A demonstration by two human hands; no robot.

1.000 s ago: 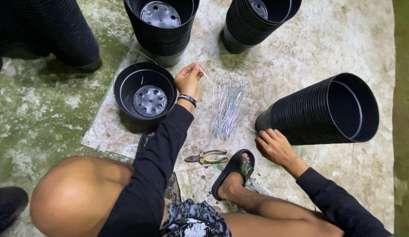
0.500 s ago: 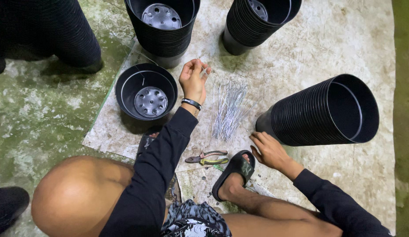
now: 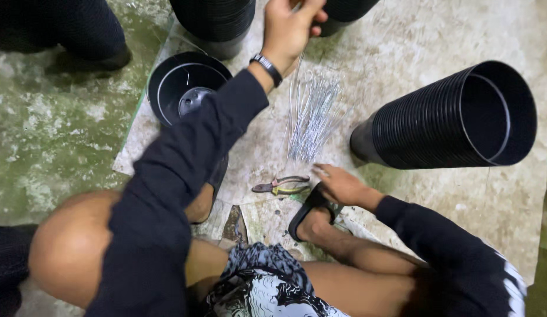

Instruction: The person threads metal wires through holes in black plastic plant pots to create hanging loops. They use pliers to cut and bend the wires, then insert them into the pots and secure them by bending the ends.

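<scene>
Wires (image 3: pixel 311 120), thin and silvery, lie in a loose bundle on the pale board (image 3: pixel 397 35) spread over the mottled green floor (image 3: pixel 56 141). Above the bundle's top end, the left hand (image 3: pixel 288 29) is raised with its fingers pinched together, and a single wire hangs down from that closed grip towards the pile. A dark band sits on that wrist, and the black sleeve runs back across the middle of the view.

Lower down, the right hand (image 3: pixel 341 185) rests flat and loose near the bottom end of the wires, fingers spread and holding nothing, just beside a black sandal (image 3: pixel 309 211) worn on the person's foot. Pliers (image 3: pixel 282 186) with red and yellow handles lie on the board just left of that hand, not touched by it.

A single black pot (image 3: pixel 188 88) stands upright to the left of the raised arm, partly hidden by the sleeve. A long stack of black pots (image 3: pixel 444 120) lies on its side to the right of the wires, its open mouth facing right. Two more dark stacks stand at the top edge, cut off by the frame.
</scene>
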